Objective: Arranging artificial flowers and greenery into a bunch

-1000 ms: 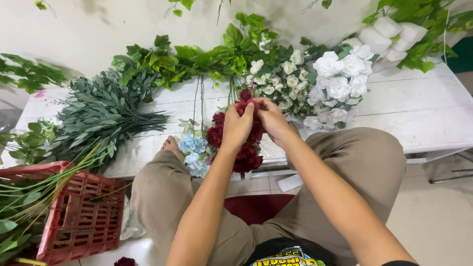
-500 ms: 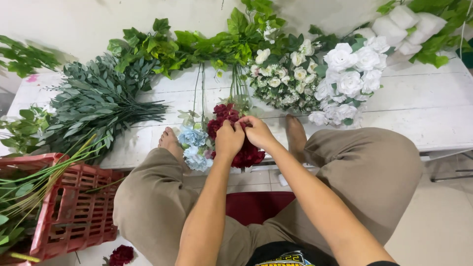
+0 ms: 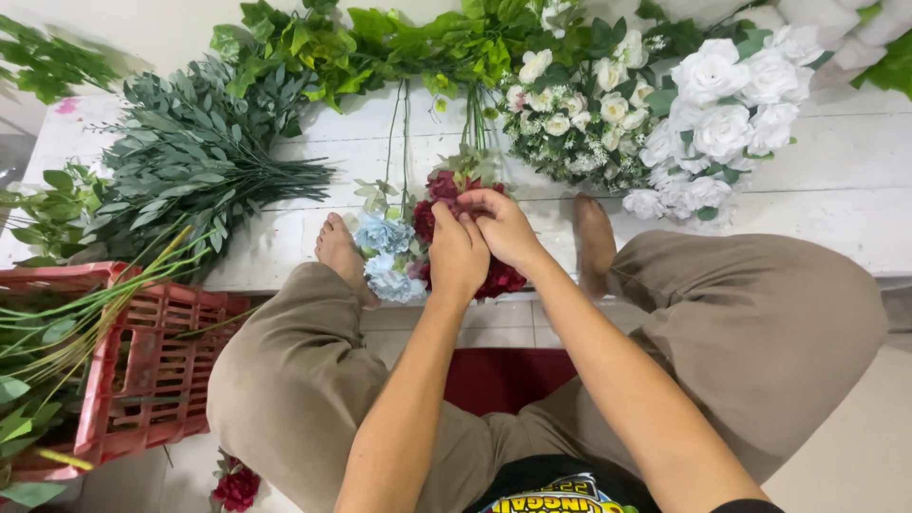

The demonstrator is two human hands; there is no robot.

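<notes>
Clasping dark-red flower bunch [image 3: 446,204] w/ both hands, pale-blue blooms [image 3: 382,249] beside.

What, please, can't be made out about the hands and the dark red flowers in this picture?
Head view only:
- Dark red flowers: mostly covered by the left hand and right hand.
- Fingers: their grip is hidden among the petals.
- Red crate: cut off by the left edge and covered by green stems.
</notes>
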